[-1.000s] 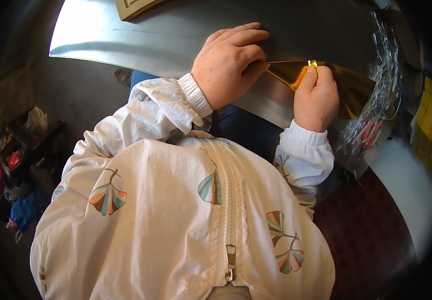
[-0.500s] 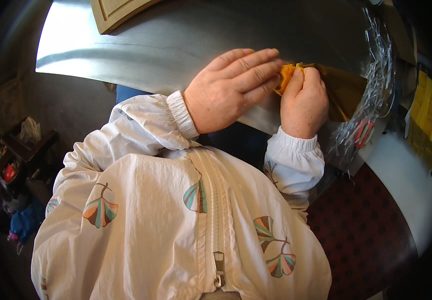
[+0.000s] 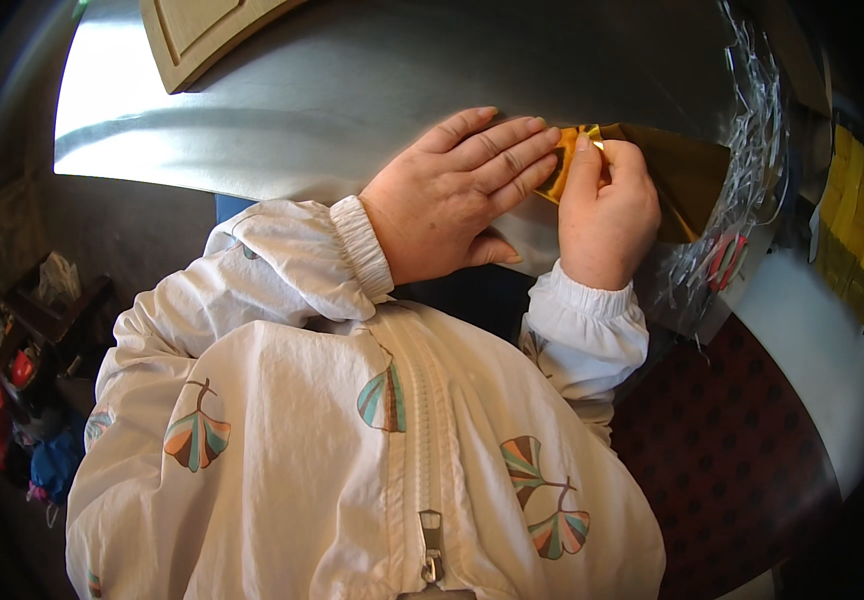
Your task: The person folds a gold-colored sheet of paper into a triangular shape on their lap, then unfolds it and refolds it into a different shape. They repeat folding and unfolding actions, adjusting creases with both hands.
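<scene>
A shiny gold-amber sheet of film (image 3: 687,170) lies on the right part of the grey metal tabletop (image 3: 352,110). My right hand (image 3: 609,210) pinches its crumpled left part between thumb and bent fingers. My left hand (image 3: 452,190) is flat and palm down beside it, fingers stretched toward the right hand. Its fingertips touch or overlap the film's left edge; what lies under the palm is hidden. The left thumb sticks out to the right, below the fingers.
A pale wooden panel (image 3: 187,50) sits at the far left of the table. Clear shredded strips (image 3: 752,130) hang along the right edge, with red-handled scissors or snips (image 3: 727,262) among them. Yellow strips (image 3: 845,220) hang farther right. Bags and boxes (image 3: 52,370) stand on the floor at left.
My left hand has flattened lower, its thumb now showing. The right hand has shifted slightly down, still pinching the film. The whole view has moved a little.
</scene>
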Motion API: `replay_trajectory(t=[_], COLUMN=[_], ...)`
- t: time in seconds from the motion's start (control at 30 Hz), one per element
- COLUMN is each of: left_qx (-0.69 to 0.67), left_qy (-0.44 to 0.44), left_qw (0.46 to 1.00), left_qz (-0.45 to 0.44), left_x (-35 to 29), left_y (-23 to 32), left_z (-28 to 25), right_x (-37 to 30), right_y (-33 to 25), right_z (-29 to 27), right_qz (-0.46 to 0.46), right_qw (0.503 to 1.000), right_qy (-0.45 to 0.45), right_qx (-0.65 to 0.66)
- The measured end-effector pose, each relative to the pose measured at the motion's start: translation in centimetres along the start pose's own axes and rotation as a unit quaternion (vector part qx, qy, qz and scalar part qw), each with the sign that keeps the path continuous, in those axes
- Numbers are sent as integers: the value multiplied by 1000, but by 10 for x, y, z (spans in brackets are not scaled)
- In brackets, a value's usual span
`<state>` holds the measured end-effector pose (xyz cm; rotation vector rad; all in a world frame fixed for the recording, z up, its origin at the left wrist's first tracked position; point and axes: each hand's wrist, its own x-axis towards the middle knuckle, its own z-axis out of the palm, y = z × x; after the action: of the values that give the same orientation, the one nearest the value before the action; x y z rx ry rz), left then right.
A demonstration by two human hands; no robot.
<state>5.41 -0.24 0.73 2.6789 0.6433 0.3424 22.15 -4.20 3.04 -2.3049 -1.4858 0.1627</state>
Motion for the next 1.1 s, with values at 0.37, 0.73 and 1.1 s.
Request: replay_trajectory(t=[0.37, 0.73, 1.1], left_qx=[4, -17, -16], left_qy=[-6, -6, 0], left_qw=[1000, 1000, 1000], left_qz=[-1, 1, 14], left_x=[1, 0, 5], left_y=[0, 0, 4], left_z=[0, -1, -3], right_x=[1, 3, 2], right_y=[4, 3, 3], right_z=[-1, 0, 2], right_qz=[33, 5, 8], right_qw=[998, 1000, 1000], right_qy=[19, 17, 14], right_qx=[54, 24, -7])
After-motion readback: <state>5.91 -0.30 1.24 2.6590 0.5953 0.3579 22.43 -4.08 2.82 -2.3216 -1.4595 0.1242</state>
